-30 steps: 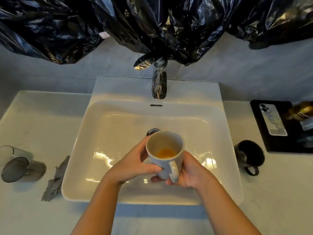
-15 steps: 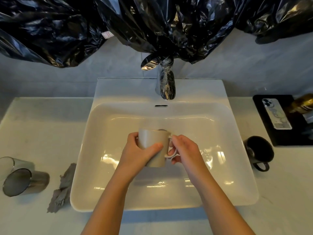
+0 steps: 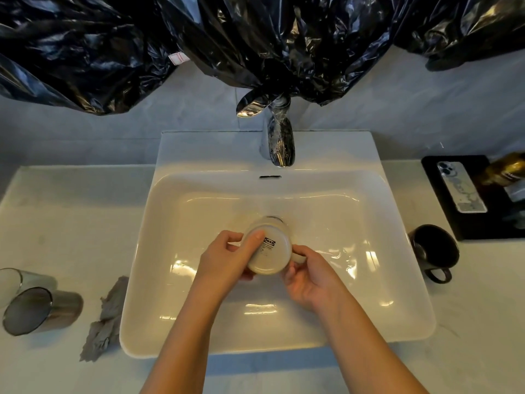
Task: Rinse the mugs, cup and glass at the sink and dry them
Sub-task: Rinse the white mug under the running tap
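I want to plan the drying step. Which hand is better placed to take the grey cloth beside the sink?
Left, I think. The grey cloth lies on the counter left of the sink, nearer the left hand. The right hand can keep the white mug.

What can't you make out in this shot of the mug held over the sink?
All in the head view:
- Inside of the white mug: turned mouth down, away from the camera.
- Its handle: mostly covered by the right hand.
- Small print on its base: too small to read.
- Clear glass: cut off by the left edge.
- Gold bottle: cut off by the right edge.
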